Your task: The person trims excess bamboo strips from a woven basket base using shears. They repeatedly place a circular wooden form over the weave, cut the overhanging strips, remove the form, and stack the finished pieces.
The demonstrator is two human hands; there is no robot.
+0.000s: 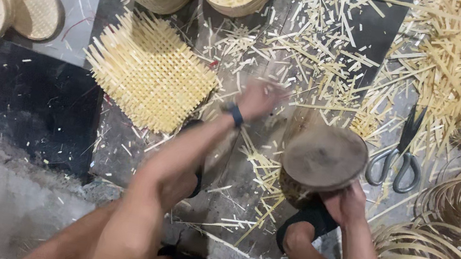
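1. Head view: my right hand (346, 203) grips the lower edge of a round wooden block (323, 160) standing on the floor (29, 93); it looks heavy and stiff, best held at the rim.
2. My left hand (259, 98) is blurred above the woven bamboo mat (151, 72); I cannot tell its grip.
3. Scissors (398, 154) lie just right of the block.

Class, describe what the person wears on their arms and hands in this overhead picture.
Both arms are bare, with no sleeves and no gloves. The left hand, blurred, has a dark blue band at the wrist, like a watch strap. The right hand shows no ring or band.
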